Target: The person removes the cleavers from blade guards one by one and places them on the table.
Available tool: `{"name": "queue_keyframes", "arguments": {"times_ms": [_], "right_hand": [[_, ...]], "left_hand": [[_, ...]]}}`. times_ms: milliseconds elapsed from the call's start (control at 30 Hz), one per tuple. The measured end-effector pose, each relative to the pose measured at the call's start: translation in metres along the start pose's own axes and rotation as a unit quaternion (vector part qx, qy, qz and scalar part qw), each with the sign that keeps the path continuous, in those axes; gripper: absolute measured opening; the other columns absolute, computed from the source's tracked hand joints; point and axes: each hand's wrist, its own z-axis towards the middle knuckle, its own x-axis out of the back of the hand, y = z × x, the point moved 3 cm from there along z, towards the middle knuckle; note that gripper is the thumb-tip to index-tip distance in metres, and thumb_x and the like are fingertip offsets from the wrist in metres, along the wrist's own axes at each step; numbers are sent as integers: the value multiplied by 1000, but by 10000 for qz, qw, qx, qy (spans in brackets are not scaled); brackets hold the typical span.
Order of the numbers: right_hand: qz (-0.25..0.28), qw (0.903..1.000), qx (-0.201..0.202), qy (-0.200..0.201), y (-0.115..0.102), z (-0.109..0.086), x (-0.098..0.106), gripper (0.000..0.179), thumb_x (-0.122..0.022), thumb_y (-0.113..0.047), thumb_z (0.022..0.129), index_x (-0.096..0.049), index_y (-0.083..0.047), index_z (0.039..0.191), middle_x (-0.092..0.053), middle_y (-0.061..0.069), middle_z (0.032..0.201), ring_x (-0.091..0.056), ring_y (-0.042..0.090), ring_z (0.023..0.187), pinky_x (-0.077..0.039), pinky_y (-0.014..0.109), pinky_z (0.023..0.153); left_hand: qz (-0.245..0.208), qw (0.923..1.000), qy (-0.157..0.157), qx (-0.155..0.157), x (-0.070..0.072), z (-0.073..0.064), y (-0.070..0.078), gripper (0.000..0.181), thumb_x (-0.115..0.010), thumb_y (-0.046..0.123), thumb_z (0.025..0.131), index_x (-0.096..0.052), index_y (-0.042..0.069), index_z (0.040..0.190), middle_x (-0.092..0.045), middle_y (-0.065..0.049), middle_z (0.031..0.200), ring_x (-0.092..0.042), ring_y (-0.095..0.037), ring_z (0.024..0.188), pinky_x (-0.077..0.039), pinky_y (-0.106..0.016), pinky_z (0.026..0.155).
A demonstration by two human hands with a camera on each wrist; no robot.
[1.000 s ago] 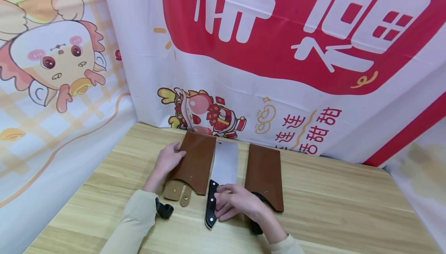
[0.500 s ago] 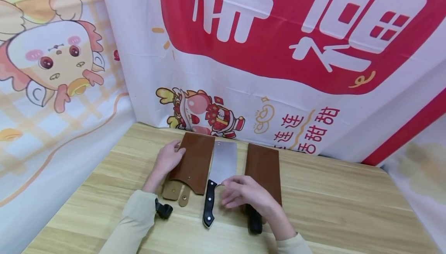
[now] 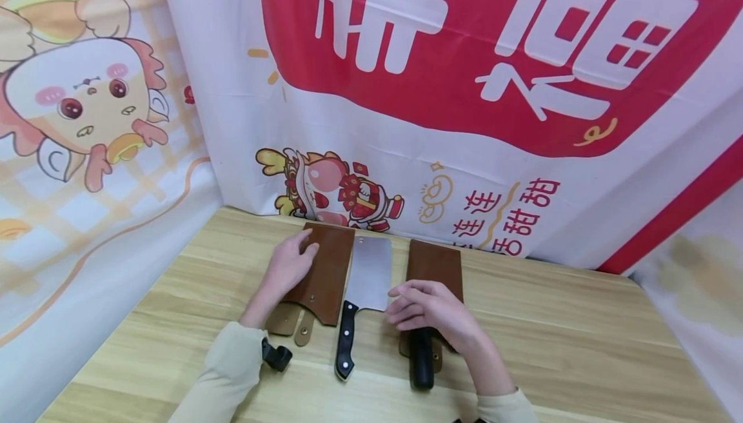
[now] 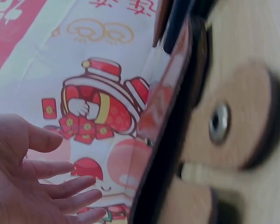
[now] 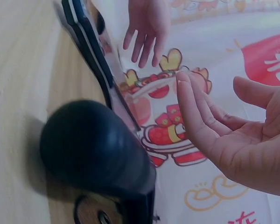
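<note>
A cleaver (image 3: 371,273) with a black riveted handle lies on the table between two brown leather sheaths. Over the left sheath (image 3: 329,268), my left hand (image 3: 290,265) hovers with loosely spread fingers; in the left wrist view that hand (image 4: 32,177) holds nothing. The sheath's tan snap strap (image 4: 233,121) shows there close up. Above the right sheath (image 3: 435,262), my right hand (image 3: 432,310) hangs with its fingers relaxed, and the right wrist view shows its palm (image 5: 242,140) bare. A black handle (image 3: 422,362) sticks out of the right sheath; whatever blade it bears is hidden inside.
A pale wooden table (image 3: 580,333) carries everything. Behind it hangs a white and red printed cloth (image 3: 371,120), with another patterned cloth (image 3: 87,171) at the left. A black wrist mount (image 3: 277,355) sits on the left sleeve.
My right hand has left the cleaver's handle and moved right, over the right sheath. My left hand has lifted off the left sheath's edge and shifted slightly right. The cleaver stays on the table.
</note>
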Motion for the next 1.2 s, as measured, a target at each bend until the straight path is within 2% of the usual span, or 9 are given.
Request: {"name": "queue_keyframes", "arguments": {"times_ms": [200,433,700,1067,1200], "right_hand": [[-14,9998,27,182,-4,-9,14,40,-56,-22,108,-59,14,125,-73,17,102,-74,27,94,-62,38,84],[-61,9996,61,285,-8,-20,27,46,-53,-25,109,-55,17,126,-74,16,103,-73,23,94,-61,36,85],[-11,9993,163,342,-7,-33,41,42,-52,-25,110,-57,14,125,-73,14,103,-73,23,95,-61,37,88],[-24,9988,210,431,-5,-43,57,33,-50,-24,110,-62,5,120,-73,12,102,-72,22,95,-60,36,88],[24,9987,199,460,-5,-46,62,32,-49,-24,110,-63,3,119,-73,12,102,-72,22,95,-60,35,88]], "left_hand": [[-197,9996,-83,-179,-7,-5,14,52,-52,21,108,-44,-4,153,-49,-31,149,-46,-45,138,-38,-59,114],[-379,9990,-193,-166,-12,-11,26,53,-52,25,109,-44,0,154,-48,-25,153,-48,-42,138,-43,-58,111],[-602,9974,-329,-240,-23,-18,38,52,-53,26,109,-45,3,155,-49,-21,154,-48,-40,139,-45,-56,109],[-745,9958,-431,-309,-46,-21,48,50,-56,26,108,-49,6,153,-51,-17,153,-51,-37,137,-48,-55,107],[-800,9948,-499,-377,-56,-23,53,50,-58,26,108,-50,6,153,-51,-17,153,-49,-37,139,-45,-55,110]]}}
